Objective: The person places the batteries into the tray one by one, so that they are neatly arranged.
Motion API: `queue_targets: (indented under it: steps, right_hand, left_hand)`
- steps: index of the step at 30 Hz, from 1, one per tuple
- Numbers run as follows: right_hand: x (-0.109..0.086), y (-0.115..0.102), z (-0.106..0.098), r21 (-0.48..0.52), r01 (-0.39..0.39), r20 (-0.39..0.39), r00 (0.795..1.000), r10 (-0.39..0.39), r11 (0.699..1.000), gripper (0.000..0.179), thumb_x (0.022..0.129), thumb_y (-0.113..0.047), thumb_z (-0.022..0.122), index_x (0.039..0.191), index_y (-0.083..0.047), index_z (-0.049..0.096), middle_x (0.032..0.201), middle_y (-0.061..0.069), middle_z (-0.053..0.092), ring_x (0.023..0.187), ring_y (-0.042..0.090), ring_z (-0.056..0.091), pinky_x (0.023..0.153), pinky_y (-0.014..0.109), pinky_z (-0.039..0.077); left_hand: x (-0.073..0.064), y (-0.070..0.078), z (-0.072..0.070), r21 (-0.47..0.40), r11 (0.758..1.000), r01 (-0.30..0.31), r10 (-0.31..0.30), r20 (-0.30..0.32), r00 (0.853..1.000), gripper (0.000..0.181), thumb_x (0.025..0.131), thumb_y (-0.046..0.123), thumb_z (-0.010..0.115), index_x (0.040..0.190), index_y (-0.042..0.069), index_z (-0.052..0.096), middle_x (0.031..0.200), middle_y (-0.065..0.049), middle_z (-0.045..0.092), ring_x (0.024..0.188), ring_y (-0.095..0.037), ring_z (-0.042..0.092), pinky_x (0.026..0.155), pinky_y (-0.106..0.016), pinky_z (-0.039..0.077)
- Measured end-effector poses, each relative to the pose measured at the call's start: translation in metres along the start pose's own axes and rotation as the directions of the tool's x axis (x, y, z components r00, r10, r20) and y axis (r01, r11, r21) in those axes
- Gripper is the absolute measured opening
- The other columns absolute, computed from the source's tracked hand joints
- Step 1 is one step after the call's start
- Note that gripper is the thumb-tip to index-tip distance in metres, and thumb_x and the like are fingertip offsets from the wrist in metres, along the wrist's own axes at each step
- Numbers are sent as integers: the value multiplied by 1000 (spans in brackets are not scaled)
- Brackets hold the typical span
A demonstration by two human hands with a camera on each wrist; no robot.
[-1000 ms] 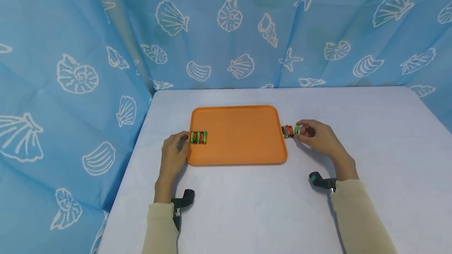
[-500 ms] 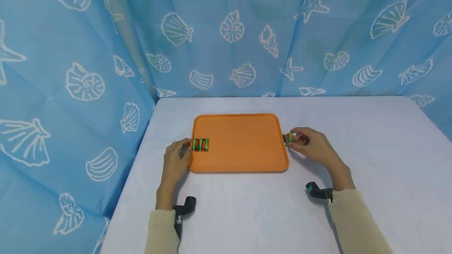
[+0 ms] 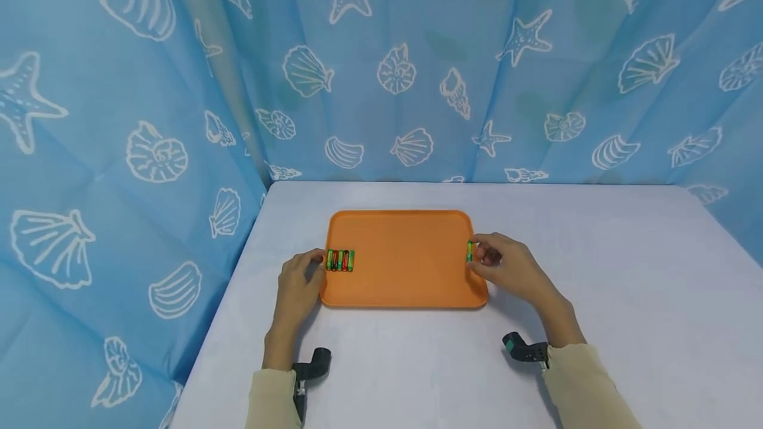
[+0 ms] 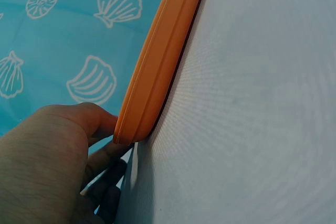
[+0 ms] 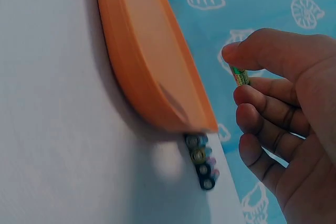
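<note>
An orange tray (image 3: pixel 405 263) lies on the white table. In the head view, several green and red batteries (image 3: pixel 340 260) stand side by side in a row along its left end. My left hand (image 3: pixel 298 288) grips the tray's left edge, thumb and fingers at the rim in the left wrist view. Between thumb and fingertips, my right hand (image 3: pixel 515 270) pinches a green battery (image 5: pixel 241 75), held over the tray's right end. More batteries (image 5: pixel 199 162) lie in a row on the table just past that end; the right hand hides them in the head view.
A blue curtain (image 3: pixel 429 111) with white shell prints hangs behind and to the left of the table (image 3: pixel 417 369). Each wrist carries a dark camera mount, the left one (image 3: pixel 312 364) and the right one (image 3: pixel 524 348) low over the table.
My right hand, with the green battery, has moved left from beside the loose batteries to above the tray's right end. The left hand has stayed at the tray; the head view has tilted up.
</note>
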State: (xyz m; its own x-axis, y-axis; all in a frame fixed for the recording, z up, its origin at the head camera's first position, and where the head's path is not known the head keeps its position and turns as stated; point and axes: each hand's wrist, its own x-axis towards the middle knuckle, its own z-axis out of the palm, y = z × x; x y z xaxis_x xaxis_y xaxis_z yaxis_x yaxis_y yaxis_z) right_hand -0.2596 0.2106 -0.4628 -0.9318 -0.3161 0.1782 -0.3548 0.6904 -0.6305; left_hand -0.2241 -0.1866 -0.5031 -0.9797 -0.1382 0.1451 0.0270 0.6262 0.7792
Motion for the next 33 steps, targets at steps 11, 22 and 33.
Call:
queue_targets:
  steps: [11,22,33]
  right_hand:
    - [1,-17,19,61,95,5,995,-96,994,43,88,-19,78,127,-7,63,91,-3,56,79,15,53,68,27,49]
    - [14,-44,39,63,131,8,991,-132,989,42,87,-21,79,126,-10,65,92,-4,57,80,14,53,69,28,49]
    - [31,-73,72,90,177,37,983,-181,980,39,86,-21,79,122,-10,66,91,-4,57,81,13,54,69,26,50]
  left_hand:
    - [-5,-1,2,-2,1000,16,-16,-8,1000,32,100,17,57,131,10,63,127,-9,60,135,-31,40,113,-55,29]
    - [-1,4,0,-18,1000,6,-6,-15,1000,31,100,17,58,130,11,63,126,-7,60,135,-30,40,114,-54,28]
    - [-2,0,-1,-4,1000,-11,11,-31,999,32,100,17,58,130,10,63,125,-8,61,134,-32,41,113,-55,30]
